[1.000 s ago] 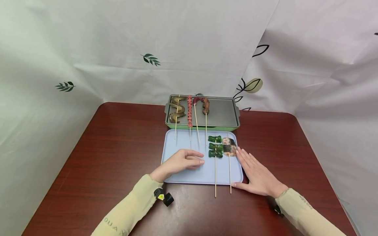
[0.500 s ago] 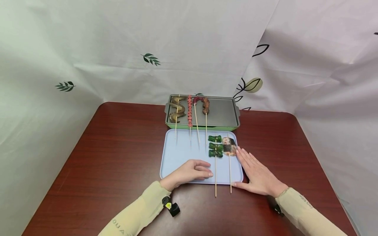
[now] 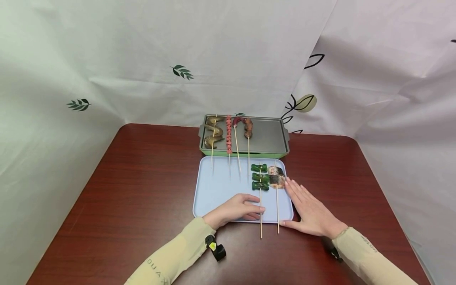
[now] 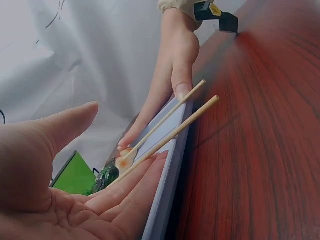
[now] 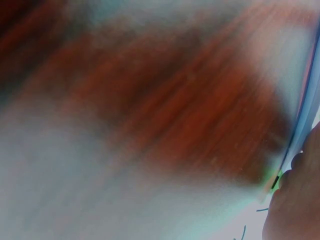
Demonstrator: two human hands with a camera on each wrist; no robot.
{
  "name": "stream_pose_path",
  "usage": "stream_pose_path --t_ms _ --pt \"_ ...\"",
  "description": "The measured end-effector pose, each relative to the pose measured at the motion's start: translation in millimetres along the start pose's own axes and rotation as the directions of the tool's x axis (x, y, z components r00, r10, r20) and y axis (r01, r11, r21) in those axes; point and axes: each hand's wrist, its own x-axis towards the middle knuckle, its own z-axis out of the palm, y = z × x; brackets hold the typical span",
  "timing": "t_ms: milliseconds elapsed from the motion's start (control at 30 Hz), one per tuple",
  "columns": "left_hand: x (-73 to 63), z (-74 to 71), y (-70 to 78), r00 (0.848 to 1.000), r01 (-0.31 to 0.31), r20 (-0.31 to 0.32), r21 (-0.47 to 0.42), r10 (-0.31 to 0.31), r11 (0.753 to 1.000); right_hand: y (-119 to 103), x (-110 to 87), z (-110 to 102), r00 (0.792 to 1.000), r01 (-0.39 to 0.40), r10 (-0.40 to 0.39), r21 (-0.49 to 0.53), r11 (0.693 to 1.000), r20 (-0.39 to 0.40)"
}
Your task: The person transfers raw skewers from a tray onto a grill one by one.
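My left grip has its thumb spread apart from the fingers, the green pepper skewer's stick running between them. That skewer lies on a pale blue tray, just left of a fish skewer. My right grip, fingers straight, rests along the tray's right edge on the red-brown tabletop.

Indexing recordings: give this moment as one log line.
left hand: at green skewer, thumb clear of stick; right hand: at right edge of tray; grill: four skewers
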Motion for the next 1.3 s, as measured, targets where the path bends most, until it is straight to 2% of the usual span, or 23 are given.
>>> stream_pose_path --t_ms 200,400,567,600,800,1300 --pt "3.6 1.2 -0.8 1.0 0.003 -0.001 0.008 -0.003 1.0 0.7 -0.7 -0.5 1.0 0.005 -0.005 -0.001 1.0 -0.009" --pt "3.8 1.4 -3.3 0.999 -0.038 0.013 0.003 0.038 0.999 2.0 -1.5 0.4 0.999 0.015 -0.015 -0.004 1.0 -0.029" --pt "1.8 1.4 -4.1 0.995 -0.094 -0.013 0.113 0.096 0.989 1.6 -0.3 1.2 1.0 0.013 -0.013 0.001 1.0 -0.028" --pt "1.0 1.9 -3.8 0.995 -0.098 -0.02 0.111 0.1 0.989 1.4 0.2 1.3 0.999 0.015 -0.015 0.0 1.0 -0.029" --pt "-7.3 5.7 -0.6 0.996 -0.078 -0.04 -0.067 0.076 0.995 0.2 1.8 0.9 0.999 0.023 -0.023 -0.002 1.0 -0.025" --pt "-21.3 7.4 1.7 0.997 -0.056 -0.05 -0.125 0.05 0.991 -0.3 0.4 0.1 1.0 0.002 -0.002 0.0 1.0 -0.002"
